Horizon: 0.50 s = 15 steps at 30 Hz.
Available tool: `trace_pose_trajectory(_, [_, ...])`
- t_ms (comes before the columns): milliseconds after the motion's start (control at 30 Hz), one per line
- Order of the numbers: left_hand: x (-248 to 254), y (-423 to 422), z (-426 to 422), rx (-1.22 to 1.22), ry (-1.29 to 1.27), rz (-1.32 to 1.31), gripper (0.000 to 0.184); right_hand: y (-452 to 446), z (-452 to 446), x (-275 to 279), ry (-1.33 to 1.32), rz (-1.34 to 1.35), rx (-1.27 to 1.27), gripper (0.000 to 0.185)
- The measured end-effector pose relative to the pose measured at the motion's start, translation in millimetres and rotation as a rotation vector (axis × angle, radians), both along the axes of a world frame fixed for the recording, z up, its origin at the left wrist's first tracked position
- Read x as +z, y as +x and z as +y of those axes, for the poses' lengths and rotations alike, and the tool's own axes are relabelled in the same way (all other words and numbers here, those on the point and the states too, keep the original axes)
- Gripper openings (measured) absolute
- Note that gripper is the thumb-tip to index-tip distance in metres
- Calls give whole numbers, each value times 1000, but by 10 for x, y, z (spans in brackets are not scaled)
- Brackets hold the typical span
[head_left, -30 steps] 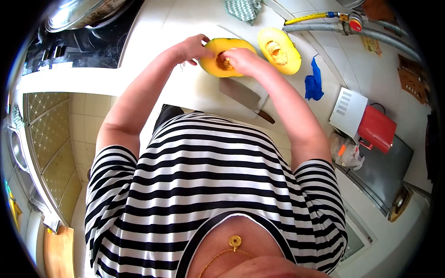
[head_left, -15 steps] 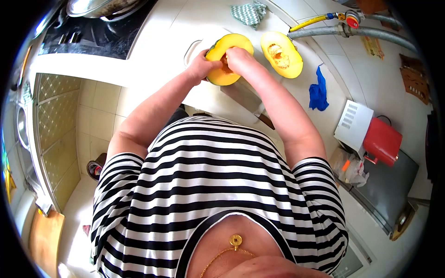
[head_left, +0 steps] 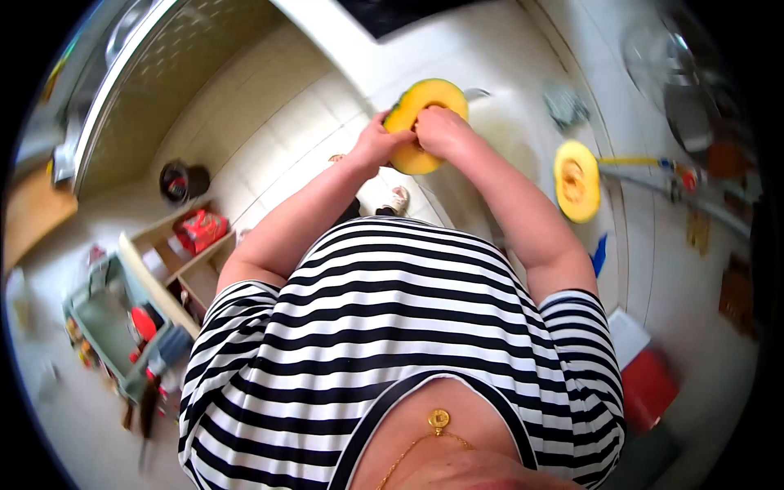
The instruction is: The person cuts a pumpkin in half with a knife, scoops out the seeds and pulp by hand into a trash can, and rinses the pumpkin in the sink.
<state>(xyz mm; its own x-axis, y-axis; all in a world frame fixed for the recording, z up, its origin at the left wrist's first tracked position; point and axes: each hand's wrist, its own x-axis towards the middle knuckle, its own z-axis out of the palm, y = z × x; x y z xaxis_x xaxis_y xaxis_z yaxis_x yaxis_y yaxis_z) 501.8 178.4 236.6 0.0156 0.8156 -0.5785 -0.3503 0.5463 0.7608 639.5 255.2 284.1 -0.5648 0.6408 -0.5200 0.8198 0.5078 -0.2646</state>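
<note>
While the left hand [head_left: 377, 147] pinches one squash half [head_left: 431, 90] by its rim near the bench [head_left: 490, 49] edge, the right hand [head_left: 443, 132] curls into its hollow, fingers hidden, grip indeterminable; a second half [head_left: 564, 181] lies rightward.

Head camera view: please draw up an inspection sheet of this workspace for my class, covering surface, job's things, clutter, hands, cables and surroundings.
Surface: white counter, blurred in places.
Job's things: one pumpkin half in hand; the other half on the counter, cut face up.
Clutter: crumpled cloth; blue item, only partly visible.
Hands: left hand grips the held half's side; right hand has its fingers at the hollow.
Cables: nothing seen; yellow hose near the wall.
Surroundings: dark bucket and green crate at the view's left.
</note>
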Motion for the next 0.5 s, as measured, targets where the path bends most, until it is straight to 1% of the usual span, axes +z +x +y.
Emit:
trace_pose_trajectory(33, [47,-126,-196,33,-22,-8,69,-174,-83,5,-52,-44,96,22])
trace_pose_trajectory(67, [90,-274,-372,77,-34,-15,59,-434,-155,73,-71,-44,252,23])
trace_pose_trajectory(100, [-7,-401,-476,113,-31,-38,57,-615,-178,153,-76,-63,383,25])
trace_pose_trajectory(133, [-100,-692,-563,178,-15,-44,55,-926,-158,19,-86,1,395,27])
trace_pose_trajectory(167, [30,-928,-683,187,-37,-28,54,-1157,-226,-123,-116,46,374,30])
trace_pose_trajectory(200, [80,-1137,-810,227,-72,-31,54,-1412,-294,-150,-112,53,427,30])
trace_pose_trajectory(267, [223,-1626,-1057,284,-106,-65,53,-1979,-439,-135,-191,22,606,35])
trace_pose_trajectory(300, [268,-1867,-1169,314,-153,-72,52,-2288,-543,-56,-188,-15,631,36])
trace_pose_trajectory(333, [255,-2129,-1278,351,-147,-78,52,-2606,-625,-53,-184,-22,667,36])
trace_pose_trajectory(400, [196,-2612,-1507,442,-196,-179,50,-3178,-772,-73,-190,27,794,37])
trace_pose_trajectory(433, [303,-2905,-1647,438,-185,-216,46,-3500,-872,-43,-209,20,832,35])
trace_pose_trajectory(500, [173,-3293,-1892,538,-172,-250,44,-4016,-1022,-72,-253,49,908,35])
